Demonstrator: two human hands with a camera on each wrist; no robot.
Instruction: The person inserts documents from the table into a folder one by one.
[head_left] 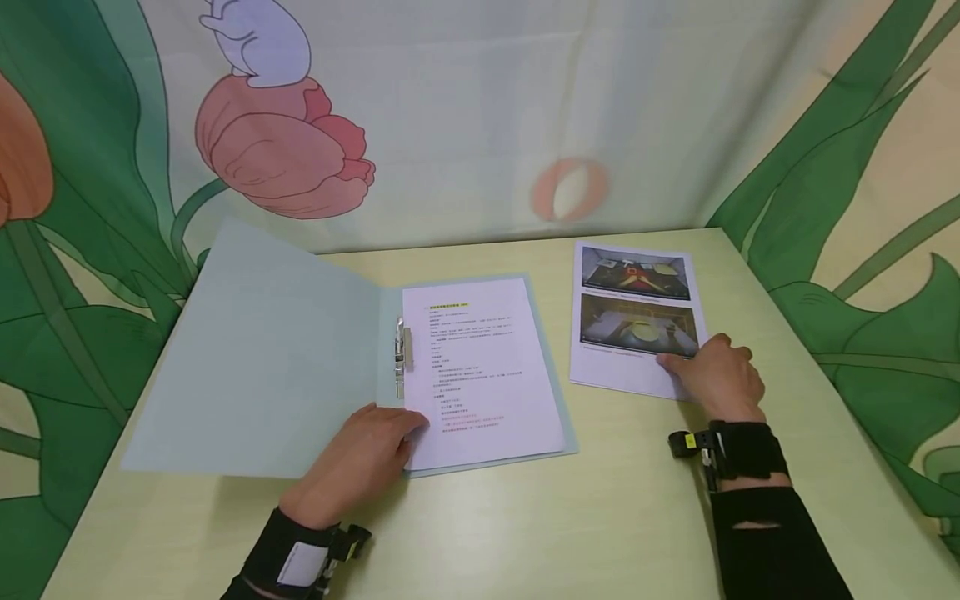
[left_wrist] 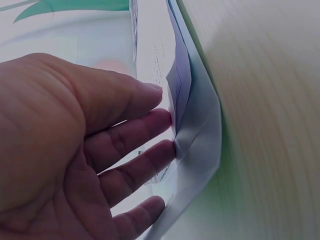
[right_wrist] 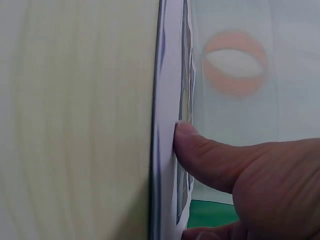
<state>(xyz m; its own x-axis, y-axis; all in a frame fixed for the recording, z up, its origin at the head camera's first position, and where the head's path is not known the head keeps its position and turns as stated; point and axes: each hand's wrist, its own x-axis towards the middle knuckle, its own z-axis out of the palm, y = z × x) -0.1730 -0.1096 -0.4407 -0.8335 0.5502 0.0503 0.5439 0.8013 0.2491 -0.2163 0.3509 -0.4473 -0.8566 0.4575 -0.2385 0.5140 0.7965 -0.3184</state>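
Observation:
A pale blue ring binder point(head_left: 255, 367) lies open on the table, with a metal ring clip point(head_left: 401, 358) along its inner side. Inside it, on the right, is a stack of text pages point(head_left: 480, 375). My left hand point(head_left: 363, 450) rests at the lower left corner of these pages, and its relaxed fingers point(left_wrist: 142, 170) touch the page and binder edge. To the right lies a stack of printed sheets point(head_left: 637, 312) with two photos on top. My right hand point(head_left: 723, 379) holds its lower right corner, thumb point(right_wrist: 200, 150) on top and the other fingers curled at the side edge, partly hidden.
The light wooden table point(head_left: 540, 533) runs back to a white curtain point(head_left: 465, 125) printed with flowers and leaves. The binder's cover slants upward at the left. A strip of table separates the binder from the photo sheets. Both wrists wear black straps with cameras.

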